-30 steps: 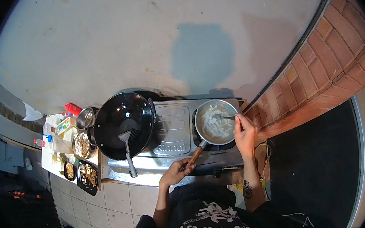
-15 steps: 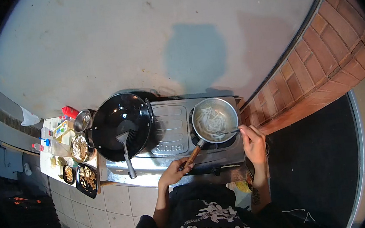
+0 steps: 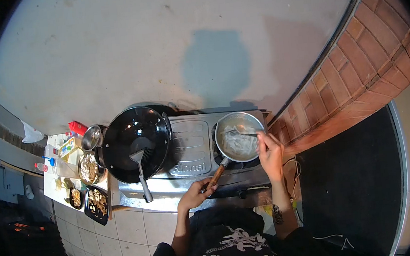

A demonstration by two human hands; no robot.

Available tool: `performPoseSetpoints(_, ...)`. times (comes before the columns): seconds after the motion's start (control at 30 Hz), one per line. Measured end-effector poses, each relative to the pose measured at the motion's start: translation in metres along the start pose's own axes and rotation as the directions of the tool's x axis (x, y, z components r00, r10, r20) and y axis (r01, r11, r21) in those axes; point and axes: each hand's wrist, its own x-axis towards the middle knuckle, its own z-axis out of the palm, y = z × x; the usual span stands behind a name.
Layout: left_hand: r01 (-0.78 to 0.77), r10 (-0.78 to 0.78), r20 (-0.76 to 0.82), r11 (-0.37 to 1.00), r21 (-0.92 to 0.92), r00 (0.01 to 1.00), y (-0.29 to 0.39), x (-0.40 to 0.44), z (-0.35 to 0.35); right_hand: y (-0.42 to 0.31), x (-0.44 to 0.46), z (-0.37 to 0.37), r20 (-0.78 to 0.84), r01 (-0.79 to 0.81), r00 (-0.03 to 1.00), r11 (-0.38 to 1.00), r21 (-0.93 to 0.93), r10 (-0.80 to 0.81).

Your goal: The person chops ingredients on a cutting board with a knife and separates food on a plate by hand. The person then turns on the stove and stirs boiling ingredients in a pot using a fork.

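Observation:
My left hand (image 3: 195,195) is closed around the wooden handle (image 3: 215,176) of a small saucepan on the right burner. In the saucepan (image 3: 220,148), pale strips (image 3: 238,142) lie in cloudy liquid. My right hand (image 3: 270,152) is at the pan's right rim, fingers closed on a metal utensil, probably a fork (image 3: 245,134), whose head is over the strips. Left of the saucepan stands a large black wok (image 3: 122,128) with a slotted spatula (image 3: 144,182) resting in it, its grey handle over the front rim.
The stove (image 3: 190,129) backs onto a wall, with a brick column (image 3: 338,87) at the right. On a white side table (image 3: 54,187) are a red bottle (image 3: 77,128), a metal bowl (image 3: 92,138), a pan of pale pieces (image 3: 89,167) and black dishes of food (image 3: 97,205).
My right hand first moved down and right with the utensil, then back up and left over the pan. The strips have shifted. My left hand stays on the handle.

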Motion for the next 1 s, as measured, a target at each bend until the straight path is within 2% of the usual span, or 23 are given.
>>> performPoseSetpoints(0.17, -0.027, 0.028, 0.022, 0.999, -0.039, 0.999, -0.001, 0.001, -0.001, -0.014, -0.008, -0.011, 0.140, 0.055, 0.988, 0.998, 0.023, -0.058)
performPoseSetpoints(0.33, -0.049, 0.049, 0.011, 0.999, -0.017, 0.999, -0.003, 0.002, -0.001, -0.016, -0.010, -0.041, 0.152, 0.078, 0.986, 0.996, -0.053, -0.070)
performPoseSetpoints(0.47, -0.024, 0.027, 0.045, 0.998, -0.060, 0.999, -0.004, 0.004, -0.003, -0.012, -0.006, -0.052, 0.062, 0.059, 0.997, 0.984, -0.168, -0.049)
performPoseSetpoints(0.57, -0.065, 0.067, 0.052, 0.997, -0.039, 0.996, -0.005, 0.004, -0.005, -0.001, 0.001, -0.046, -0.090, 0.009, 0.995, 0.968, -0.251, -0.032)
performPoseSetpoints(0.73, -0.021, 0.022, 0.048, 1.000, -0.018, 0.999, -0.001, 0.004, -0.005, 0.011, 0.009, -0.016, -0.203, -0.084, 0.978, 0.980, -0.183, 0.046)
performPoseSetpoints(0.8, 0.015, -0.013, 0.049, 0.999, -0.028, 0.999, 0.001, 0.002, -0.004, 0.008, 0.011, -0.007, -0.159, -0.041, 0.987, 0.989, -0.144, 0.017)
performPoseSetpoints(0.87, -0.025, 0.025, 0.035, 1.000, -0.016, 0.999, -0.001, 0.003, -0.004, 0.007, 0.008, 0.002, -0.119, -0.083, 0.990, 0.992, -0.096, 0.072)
performPoseSetpoints(1.0, -0.050, 0.051, 0.034, 0.998, -0.029, 0.998, -0.002, 0.004, -0.003, -0.006, 0.003, 0.001, -0.037, 0.044, 0.998, 0.998, -0.044, -0.045)
